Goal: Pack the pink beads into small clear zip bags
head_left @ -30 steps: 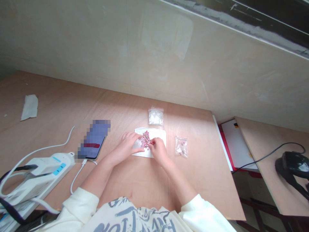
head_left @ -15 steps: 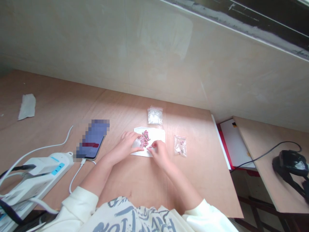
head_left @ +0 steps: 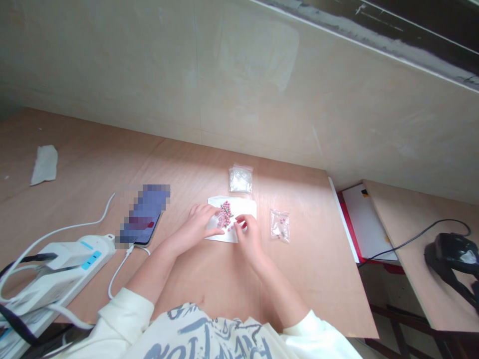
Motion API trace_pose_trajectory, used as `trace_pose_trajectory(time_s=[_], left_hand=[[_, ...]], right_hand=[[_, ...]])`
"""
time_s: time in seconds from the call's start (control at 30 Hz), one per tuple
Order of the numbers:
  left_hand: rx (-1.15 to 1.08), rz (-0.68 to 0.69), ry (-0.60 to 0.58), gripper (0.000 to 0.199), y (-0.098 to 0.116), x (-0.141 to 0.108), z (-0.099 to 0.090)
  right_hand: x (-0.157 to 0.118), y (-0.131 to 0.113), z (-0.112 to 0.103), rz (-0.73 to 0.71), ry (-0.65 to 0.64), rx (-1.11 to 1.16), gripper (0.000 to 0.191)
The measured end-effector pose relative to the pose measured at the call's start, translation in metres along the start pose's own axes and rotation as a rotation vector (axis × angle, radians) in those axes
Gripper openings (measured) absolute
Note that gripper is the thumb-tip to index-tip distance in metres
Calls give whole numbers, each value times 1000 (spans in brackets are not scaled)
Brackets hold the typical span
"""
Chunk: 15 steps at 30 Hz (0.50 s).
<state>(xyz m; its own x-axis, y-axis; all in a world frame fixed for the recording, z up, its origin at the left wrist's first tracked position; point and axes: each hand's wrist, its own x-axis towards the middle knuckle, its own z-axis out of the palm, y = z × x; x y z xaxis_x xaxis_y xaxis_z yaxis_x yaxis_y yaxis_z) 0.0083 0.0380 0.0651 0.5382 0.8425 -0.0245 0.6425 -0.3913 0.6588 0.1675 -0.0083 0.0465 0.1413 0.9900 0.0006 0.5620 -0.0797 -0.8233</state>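
Spread wide, the bare left hand (head_left: 199, 222) had small round pink beads (head_left: 227, 220) just beside its fingertips, probably light, hard and prone to rolling, best pinched singly across their sides, while the bare right hand (head_left: 247, 233) curled near them, its hold impossible to tell.

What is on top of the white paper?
Pink beads, shiny pieces and clear plastic. The left hand and right hand cover parts of the paper; what lies beneath them cannot be seen.
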Motion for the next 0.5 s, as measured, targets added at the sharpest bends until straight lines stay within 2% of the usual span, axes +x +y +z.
trace_pose_trajectory(time_s=[0.13, 0.23, 0.37, 0.5], left_hand=[[-11, 9, 3, 41, 1, 0, 1], [-19, -1, -1, 41, 3, 0, -2], [5, 19, 8, 41, -1, 0, -1], [4, 13, 6, 41, -3, 0, 3]], right_hand=[[1, -13, -3, -65, -53, 69, 10], [1, 0, -3, -30, -33, -78, 11], [-1, 22, -1, -30, -83, -190, 7], [1, 15, -2, -32, -56, -157, 7]])
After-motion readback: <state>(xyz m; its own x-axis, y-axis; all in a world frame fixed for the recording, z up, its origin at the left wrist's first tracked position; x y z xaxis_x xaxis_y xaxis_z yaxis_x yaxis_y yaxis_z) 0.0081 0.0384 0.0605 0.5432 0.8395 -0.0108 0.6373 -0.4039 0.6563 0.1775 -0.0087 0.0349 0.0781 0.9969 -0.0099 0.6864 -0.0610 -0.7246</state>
